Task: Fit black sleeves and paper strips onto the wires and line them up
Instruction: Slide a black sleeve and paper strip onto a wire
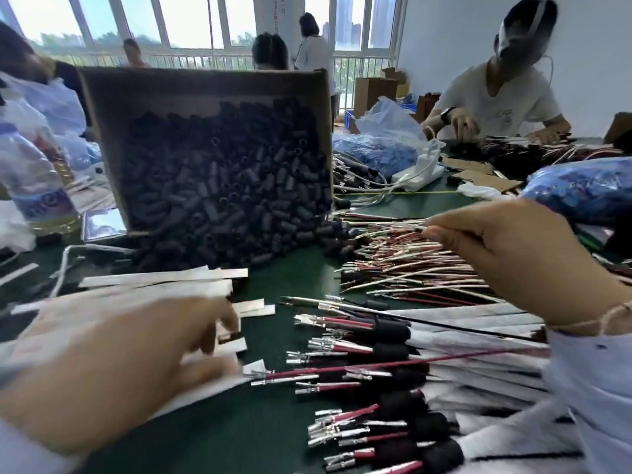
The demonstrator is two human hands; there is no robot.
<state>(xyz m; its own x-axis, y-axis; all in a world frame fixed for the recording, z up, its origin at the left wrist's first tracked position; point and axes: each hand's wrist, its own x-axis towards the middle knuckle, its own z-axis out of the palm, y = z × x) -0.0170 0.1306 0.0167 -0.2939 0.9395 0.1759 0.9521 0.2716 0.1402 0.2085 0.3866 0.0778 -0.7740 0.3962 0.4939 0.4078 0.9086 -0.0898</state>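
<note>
Seeing rows of red and white metal-tipped finished wires [393,350], black-sleeved and paper-wrapped, along the near right edge of the dark green tabletop [273,422]. My left hand [113,364] is bent over the loose white paper strips [154,282], near left; too blurred, can't tell if it grips one. My right hand [513,254] pinches thin pale wires [393,224] above the loose wire pile [410,265], mid right. Behind, at centre, a tilted brown cardboard box [205,87] spills short black tubular sleeves [222,186].

Left grip [113,364] and right grip [523,254] bare, thin twisted cord bracelet [612,319] on right wrist, pale white sleeves [588,371]
</note>
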